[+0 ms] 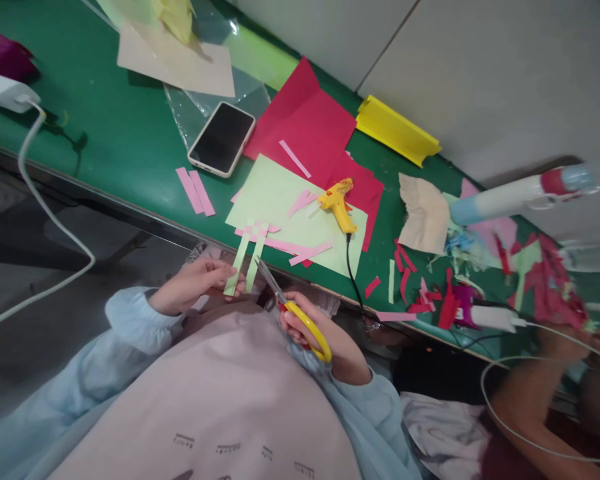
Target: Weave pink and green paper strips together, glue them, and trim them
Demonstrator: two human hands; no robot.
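Between the fingers of my left hand (200, 283) are light green paper strips (239, 262), crossed near their far ends with pink strips in a small weave. Yellow-handled scissors (307, 328) are gripped in my right hand (300, 317). Their blades point up and left, close to the lower part of the right green strip; whether they touch it I cannot tell. Just beyond my hands a pale green sheet (260, 193) lies on the table, bearing pink paper strips (313, 253) and a yellow glue gun (337, 205).
Further back are a phone (223, 139), red paper (305, 120) and a yellow folded piece (397, 130). Red scraps (405, 273) and a white bottle-like object (520, 197) lie rightward. A white cable (30, 167) hangs at left. Another person's arm (530, 393) is at far right.
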